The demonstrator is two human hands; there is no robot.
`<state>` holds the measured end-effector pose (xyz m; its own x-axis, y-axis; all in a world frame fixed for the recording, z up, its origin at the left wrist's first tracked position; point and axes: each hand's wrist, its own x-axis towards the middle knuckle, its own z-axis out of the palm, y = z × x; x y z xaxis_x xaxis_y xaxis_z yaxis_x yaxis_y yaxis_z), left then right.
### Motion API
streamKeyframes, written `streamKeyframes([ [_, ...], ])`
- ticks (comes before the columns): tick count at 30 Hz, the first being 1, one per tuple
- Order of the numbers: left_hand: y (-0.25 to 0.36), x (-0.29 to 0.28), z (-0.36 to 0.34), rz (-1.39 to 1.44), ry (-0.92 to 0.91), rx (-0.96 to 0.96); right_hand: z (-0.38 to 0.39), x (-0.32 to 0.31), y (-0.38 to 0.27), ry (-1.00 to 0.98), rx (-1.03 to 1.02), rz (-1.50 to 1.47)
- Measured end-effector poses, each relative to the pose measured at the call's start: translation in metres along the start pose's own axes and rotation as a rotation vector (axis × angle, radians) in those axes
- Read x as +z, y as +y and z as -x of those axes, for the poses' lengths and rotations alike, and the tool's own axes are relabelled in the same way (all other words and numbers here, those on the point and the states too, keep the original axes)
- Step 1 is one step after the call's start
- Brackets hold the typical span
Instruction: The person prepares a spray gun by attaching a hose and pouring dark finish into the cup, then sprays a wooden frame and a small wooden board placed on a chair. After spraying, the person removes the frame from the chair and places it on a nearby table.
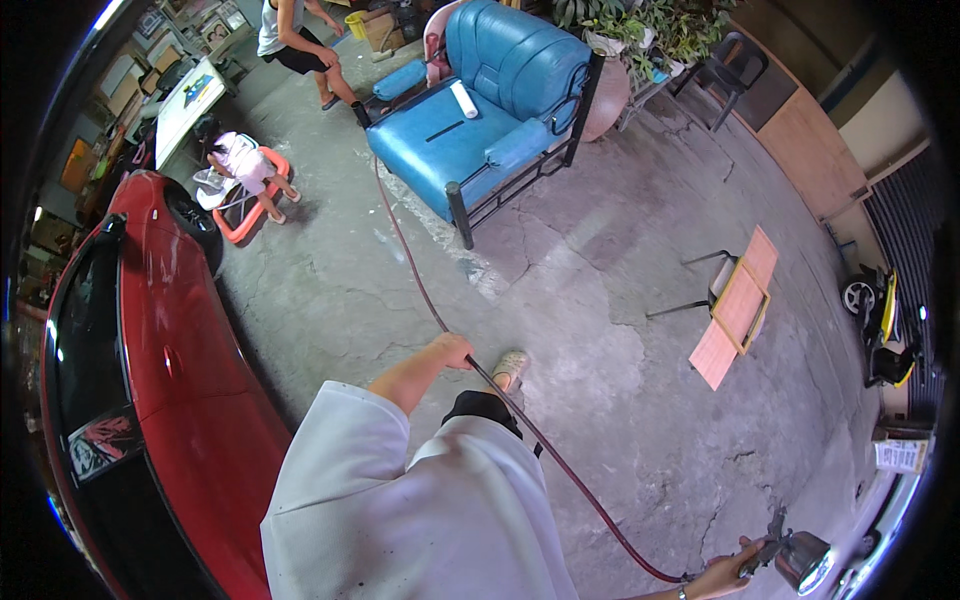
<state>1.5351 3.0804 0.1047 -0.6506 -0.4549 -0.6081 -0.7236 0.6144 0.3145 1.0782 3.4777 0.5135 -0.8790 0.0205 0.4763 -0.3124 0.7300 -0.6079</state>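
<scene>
My left hand (453,350) is closed around a dark reddish air hose (572,472) in front of my body. From there the hose runs forward across the floor to the blue armchair, and back toward my right side. At the lower right my right hand (727,574) grips the handle of a spray gun (800,560) with a shiny metal cup. The hose reaches the gun near that hand. Right of the middle, some light wooden panels (742,305) and a frame lie on a dark-legged stool (685,308), apart from both hands.
A blue padded armchair (440,140) with a white roll (463,101) stands ahead. A red car (190,380) lines my left. Beyond it a child (245,165) sits in an orange-rimmed walker (238,232), near another person (292,45). A yellow-black motorbike (885,325) stands far right.
</scene>
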Motion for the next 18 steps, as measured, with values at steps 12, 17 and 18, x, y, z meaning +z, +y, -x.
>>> streamKeyframes([
  [12, -0.071, -0.033, -0.035, -0.013, 0.002, -0.117, -0.023, 0.032, -0.089, 0.029, -0.015, 0.001],
  [17, -0.092, -0.05, -0.035, -0.03, 0.031, -0.144, -0.036, 0.048, -0.086, 0.056, -0.041, 0.022],
  [18, -0.095, -0.052, -0.035, -0.042, 0.031, -0.16, -0.039, 0.051, -0.087, 0.052, -0.044, 0.024],
])
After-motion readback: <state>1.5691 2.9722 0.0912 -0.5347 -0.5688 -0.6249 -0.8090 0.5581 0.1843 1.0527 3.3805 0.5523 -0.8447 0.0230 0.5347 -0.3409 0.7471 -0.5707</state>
